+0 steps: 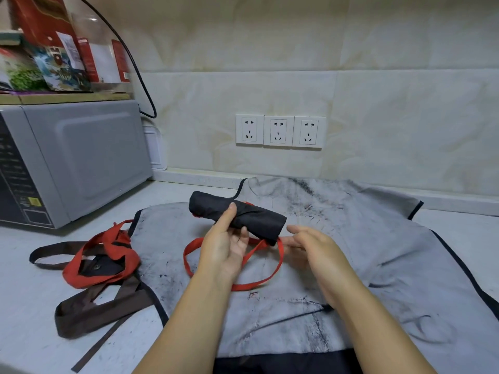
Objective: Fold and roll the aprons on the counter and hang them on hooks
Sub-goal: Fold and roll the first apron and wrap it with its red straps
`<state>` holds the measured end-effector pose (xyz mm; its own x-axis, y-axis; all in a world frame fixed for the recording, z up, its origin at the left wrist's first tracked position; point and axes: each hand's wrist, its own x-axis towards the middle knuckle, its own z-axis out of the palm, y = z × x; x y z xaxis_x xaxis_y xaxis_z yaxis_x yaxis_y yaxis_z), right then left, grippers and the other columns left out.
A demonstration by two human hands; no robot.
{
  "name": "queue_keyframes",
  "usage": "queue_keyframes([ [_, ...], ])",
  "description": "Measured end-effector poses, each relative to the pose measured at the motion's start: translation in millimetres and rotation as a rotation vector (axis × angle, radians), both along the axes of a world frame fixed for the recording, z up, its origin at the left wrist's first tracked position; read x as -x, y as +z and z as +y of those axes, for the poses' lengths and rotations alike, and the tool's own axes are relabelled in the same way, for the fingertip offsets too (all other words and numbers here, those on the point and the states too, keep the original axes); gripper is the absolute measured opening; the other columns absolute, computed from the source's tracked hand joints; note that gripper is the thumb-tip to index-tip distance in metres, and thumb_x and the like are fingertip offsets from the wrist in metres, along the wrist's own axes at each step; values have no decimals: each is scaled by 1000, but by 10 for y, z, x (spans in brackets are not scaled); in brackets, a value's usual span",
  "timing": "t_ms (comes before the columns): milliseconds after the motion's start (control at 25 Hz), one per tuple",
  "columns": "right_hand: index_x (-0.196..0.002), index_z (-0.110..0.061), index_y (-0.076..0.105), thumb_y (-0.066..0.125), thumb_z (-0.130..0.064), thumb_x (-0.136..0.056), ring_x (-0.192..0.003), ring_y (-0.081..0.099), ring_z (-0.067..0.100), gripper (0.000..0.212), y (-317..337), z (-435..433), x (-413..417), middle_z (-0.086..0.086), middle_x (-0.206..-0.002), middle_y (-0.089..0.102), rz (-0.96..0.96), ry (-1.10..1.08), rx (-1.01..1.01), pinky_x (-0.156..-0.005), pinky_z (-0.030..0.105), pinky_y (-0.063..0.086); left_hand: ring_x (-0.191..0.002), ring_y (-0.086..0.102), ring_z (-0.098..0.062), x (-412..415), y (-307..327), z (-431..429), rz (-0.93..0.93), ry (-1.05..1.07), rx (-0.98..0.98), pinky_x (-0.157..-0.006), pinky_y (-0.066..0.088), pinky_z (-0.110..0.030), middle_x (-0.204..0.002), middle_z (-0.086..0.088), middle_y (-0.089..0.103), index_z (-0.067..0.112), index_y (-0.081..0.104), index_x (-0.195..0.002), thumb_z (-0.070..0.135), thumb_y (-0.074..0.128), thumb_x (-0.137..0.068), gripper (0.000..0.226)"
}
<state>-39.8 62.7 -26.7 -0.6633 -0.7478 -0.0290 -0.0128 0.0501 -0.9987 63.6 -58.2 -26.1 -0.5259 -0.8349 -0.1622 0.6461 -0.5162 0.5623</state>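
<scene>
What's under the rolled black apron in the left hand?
Below the black roll a red strap loop trails onto the grey apron spread on the counter. The counter beneath that apron is hidden.

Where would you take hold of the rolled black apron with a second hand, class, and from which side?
Probably the right end of the rolled black apron, approached from the right, fingers wrapping round the roll. The left hand grips the middle, thumb on top, so that end juts free, and the red strap leaves the roll there.
</scene>
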Motion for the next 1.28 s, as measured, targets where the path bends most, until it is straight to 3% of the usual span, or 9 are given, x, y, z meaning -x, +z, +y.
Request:
queue_keyframes([
  [80,-107,-16,66,53,-18,-95,-86,71,15,18,-28,-31,-63,2,-95,74,-101,80,38,-73,21,53,-80,67,-12,-8,-2,0,14,-4,-17,-50,50,-15,-100,-8,70,7,64,-106,15,66,-89,19],
  [160,-99,-11,64,55,-19,-96,-65,67,18,12,-61,-42,-158,10,-82,66,-169,151,58,-64,26,54,-78,68,-11,-22,-4,7,16,1,2,-51,51,-15,-95,-5,71,8,64,-101,14,67,-89,14],
  [240,-84,-10,62,53,-22,-97,-48,51,12,20,-88,-37,-192,11,-65,50,-23,118,-24,-53,26,46,-77,67,-10,-15,-18,25,-31,39,47,-52,50,-15,-93,-3,72,9,66,-99,14,67,-89,11],
  [360,-78,-13,69,55,-32,-95,-51,37,10,29,26,44,-164,7,-56,45,443,-29,-251,-49,26,27,-72,65,-8,-26,-17,43,-118,146,156,-55,48,-16,-85,0,73,11,69,-91,12,65,-91,3],
  [520,-63,-17,64,57,-32,-92,-39,24,6,34,250,232,-89,-10,-43,27,458,87,-176,-41,19,19,-81,69,-14,-62,-24,-21,-209,317,268,-74,53,-26,-87,0,74,12,69,-91,12,64,-92,5],
  [680,-64,-21,67,57,-31,-92,-47,24,10,32,293,296,-50,-1,-54,29,381,224,-97,-51,25,20,-98,69,-19,-106,-60,-45,-428,276,518,-83,53,-31,-101,-3,74,11,69,-104,17,65,-92,14],
  [880,-73,-27,72,56,-31,-92,-54,29,10,25,279,286,64,-10,-53,34,309,175,-43,-57,27,25,-104,68,-26,-77,-56,87,-396,-94,747,-94,52,-41,-107,-11,73,3,65,-110,12,62,-93,19],
  [1120,-79,-14,61,56,-24,-95,-54,42,4,19,167,185,31,-13,-59,50,319,118,29,-56,17,36,-90,70,-21,-5,-11,302,-182,-344,548,-78,57,-30,-96,-13,73,0,66,-102,23,63,-82,30],
  [1280,-87,-12,66,64,-13,-90,-75,61,-5,3,88,128,-6,-14,-92,71,209,71,176,-68,9,44,-104,67,-25,19,-1,307,-129,-359,471,-85,57,-31,-113,-19,70,-5,63,-114,25,60,-85,42],
])
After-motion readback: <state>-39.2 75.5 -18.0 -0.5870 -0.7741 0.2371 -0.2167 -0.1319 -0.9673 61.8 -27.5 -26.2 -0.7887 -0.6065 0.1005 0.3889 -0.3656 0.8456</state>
